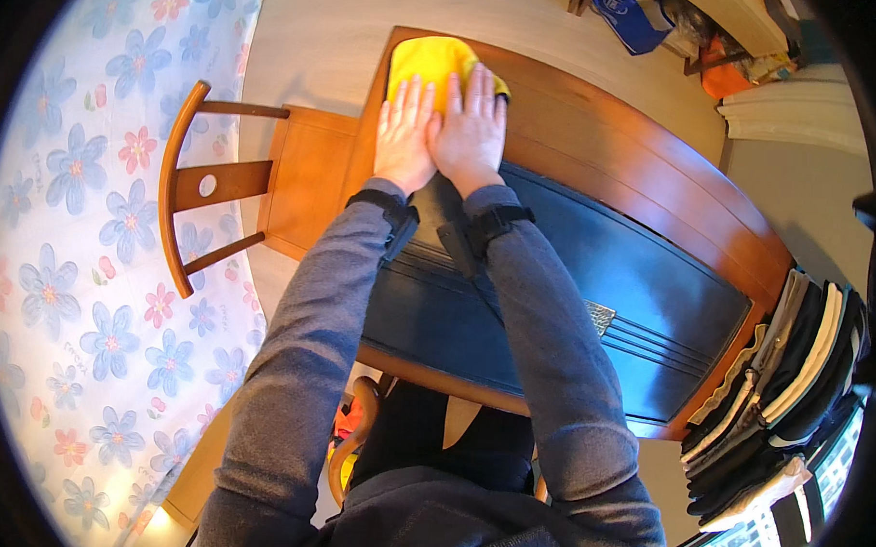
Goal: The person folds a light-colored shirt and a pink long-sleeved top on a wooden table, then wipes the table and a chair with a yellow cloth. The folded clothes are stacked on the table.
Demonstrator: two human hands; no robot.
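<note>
A yellow cloth point(432, 60) with a dark edge lies spread at the far left corner of a wooden table point(581, 119). Flat on its near part rest the fingers of my left hand point(405, 138). Beside it, my right hand point(473, 134) presses down too, its fingertips on the cloth's right part and the two thumbs close together. Neither hand curls around the cloth. Both arms reach across the table's dark inset panel point(591, 235), and a black device is strapped at each wrist.
A wooden chair point(307, 175) stands against the table's left side, by a flowered curtain point(114, 211). Hanging clothes point(774, 386) crowd the right end. A blue bag point(631, 21) and shelf items are at the far right. A patterned piece point(600, 317) lies on the panel.
</note>
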